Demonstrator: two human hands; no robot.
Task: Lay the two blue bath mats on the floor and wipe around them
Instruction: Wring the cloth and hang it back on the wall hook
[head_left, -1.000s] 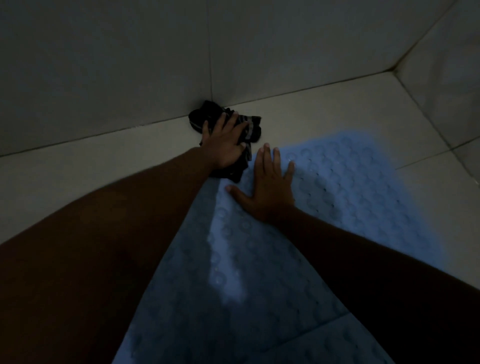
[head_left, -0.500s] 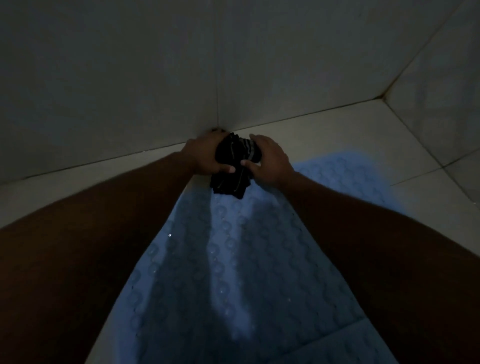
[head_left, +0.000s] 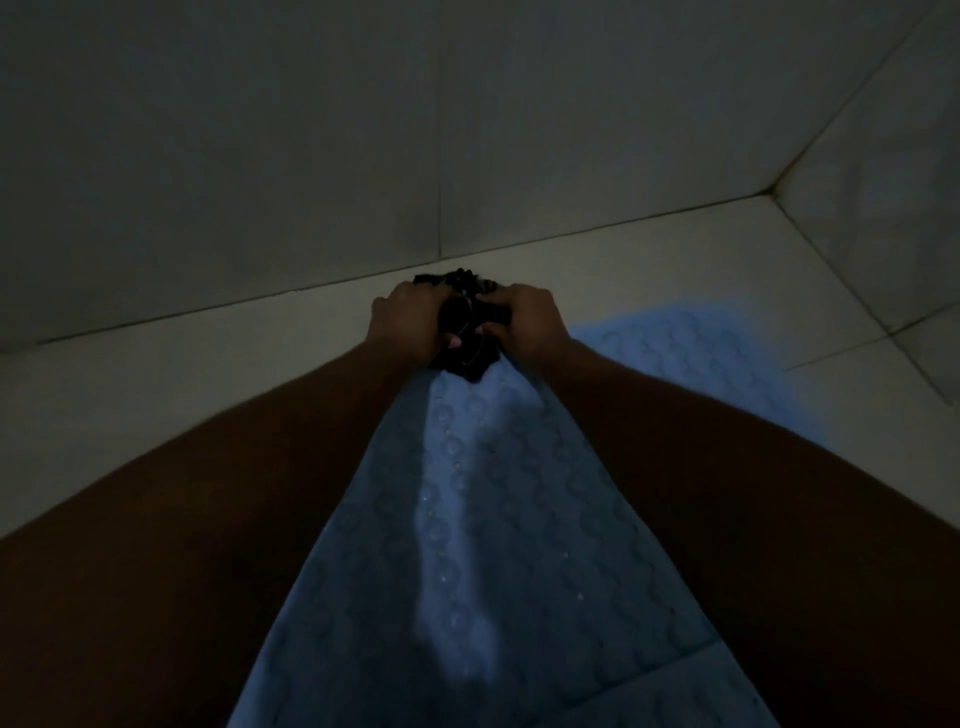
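Blue mat (head_left: 498, 519) flat on the floor (head_left: 675, 260), bumpy circle texture, seam to a second mat (head_left: 675, 699) bottom right. Left hand (head_left: 402, 319) and right hand (head_left: 527, 322) both clench a black cloth (head_left: 467, 338) at the mat's far end, near the wall (head_left: 311, 130). Bare floor left and right.

Pale tiled floor (head_left: 649, 270) (dimly lit), blue bath mat (head_left: 467, 519) lying flat, second mat (head_left: 701, 696) edge overlapping nearer

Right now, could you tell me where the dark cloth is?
The dark cloth is bunched between both hands at centre, at the blue bath mat's far end, near the wall.
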